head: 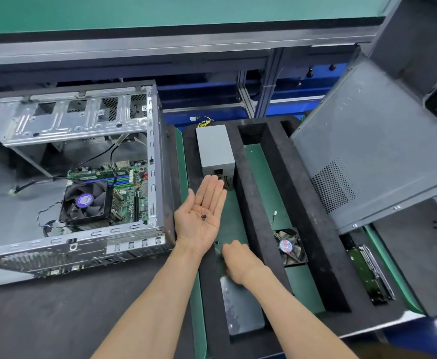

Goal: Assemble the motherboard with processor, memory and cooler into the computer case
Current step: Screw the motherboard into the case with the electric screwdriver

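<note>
Black screws (203, 217), tiny and loose, are lying in the upturned palm of the left hand (202, 218), which is being held flat and open just right of the computer case (82, 177). The right hand (234, 257) is reaching down, knuckles up, into the green-floored slot of the foam tray (300, 193), fingers curled toward another small dark screw (217, 242) on the mat; whether it is pinching anything I cannot tell.

Such screws are looking light, hard and ready to roll (a tilted palm would likely spill them), so each is probably best taken by the head between thumb and fingertip.

Inside the case, lying open on its side, the motherboard (134, 200) is already sitting on the floor panel with the cooler (85, 202) on top and a memory stick (95, 174) beside it. That board is stiff but fragile, and would be better handled by its edges, never by the fan or the sockets.

Loose cables (103, 154) are trailing across the case interior and the drive cage (70, 120) is overhanging the far end, so both may be crowding access to the mounting holes. In the tray, a grey power supply (216, 149) is standing just beyond the left fingertips, a spare fan (290, 246) is lying in the next slot, and a hard drive (370, 275) is sitting farther right under the leaning side panel (367, 141).
</note>
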Available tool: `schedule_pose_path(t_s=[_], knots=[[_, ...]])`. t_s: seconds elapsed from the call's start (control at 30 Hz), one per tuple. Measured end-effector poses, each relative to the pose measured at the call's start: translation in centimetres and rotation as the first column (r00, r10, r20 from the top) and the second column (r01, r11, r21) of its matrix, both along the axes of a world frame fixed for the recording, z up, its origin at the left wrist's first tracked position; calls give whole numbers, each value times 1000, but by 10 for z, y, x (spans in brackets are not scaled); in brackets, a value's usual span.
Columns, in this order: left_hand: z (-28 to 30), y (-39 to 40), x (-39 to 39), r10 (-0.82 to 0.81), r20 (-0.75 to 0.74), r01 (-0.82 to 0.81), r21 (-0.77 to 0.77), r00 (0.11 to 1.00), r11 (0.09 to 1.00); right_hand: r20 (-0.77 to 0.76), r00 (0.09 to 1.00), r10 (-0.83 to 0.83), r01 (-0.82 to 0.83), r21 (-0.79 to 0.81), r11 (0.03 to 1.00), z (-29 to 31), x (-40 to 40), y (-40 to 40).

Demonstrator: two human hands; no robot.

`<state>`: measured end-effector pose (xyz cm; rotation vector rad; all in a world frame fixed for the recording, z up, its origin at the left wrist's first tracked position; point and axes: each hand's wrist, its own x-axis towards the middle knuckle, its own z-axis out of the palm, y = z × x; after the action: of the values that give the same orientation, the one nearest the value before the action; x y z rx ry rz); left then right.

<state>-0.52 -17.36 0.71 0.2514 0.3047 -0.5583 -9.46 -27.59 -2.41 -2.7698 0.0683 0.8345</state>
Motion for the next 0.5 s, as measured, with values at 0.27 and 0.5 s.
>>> schedule_pose_path(t_s=[0.27,0.5], knots=[[-2,0,0,-15,6,15,0,1000,1000,87,981,-172,156,165,974,-3,8,5],[-2,-1,3,-21,12,21,6,1000,1000,134,987,-86,67,141,988,-7,6,6]])
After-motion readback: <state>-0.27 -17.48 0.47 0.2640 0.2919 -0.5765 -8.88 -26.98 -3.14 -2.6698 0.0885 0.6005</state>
